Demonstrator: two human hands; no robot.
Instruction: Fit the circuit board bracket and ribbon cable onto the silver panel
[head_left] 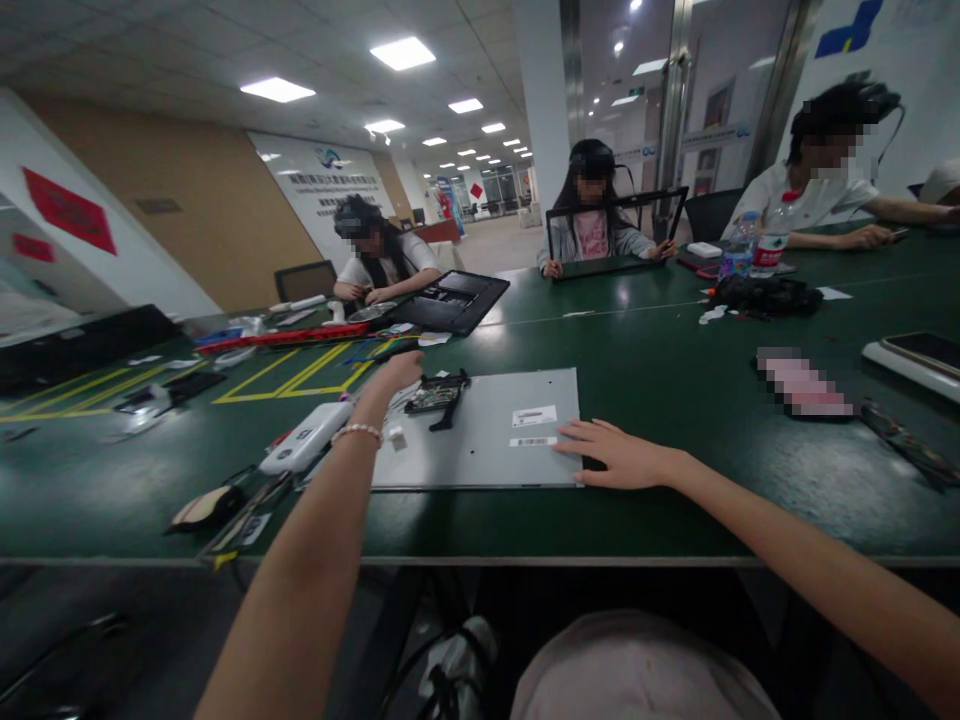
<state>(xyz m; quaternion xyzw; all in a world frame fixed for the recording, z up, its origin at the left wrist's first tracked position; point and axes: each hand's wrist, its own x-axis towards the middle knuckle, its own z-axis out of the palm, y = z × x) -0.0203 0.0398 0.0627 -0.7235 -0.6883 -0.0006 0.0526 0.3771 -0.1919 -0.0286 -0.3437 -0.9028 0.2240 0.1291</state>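
Note:
A flat grey metal-backed panel [495,450] with two white labels lies in front of me. My right hand [615,455] rests at its right edge, fingers spread and touching the panel. On the panel's left part sit a small circuit board [433,397] with a black bracket and a small white piece [397,437]. My left hand [397,375], a beaded bracelet at its wrist, reaches past the panel's far left corner. Its fingers look curled by a dark object [401,350]; what they hold, if anything, is hidden.
Left of the panel lie a white power bank [307,440] and a dark pouch [208,508]. A black casing [457,300] stands farther back. Across the table one person holds a black frame [615,268]. Bottles [769,245] and a pink phone [806,385] are at right.

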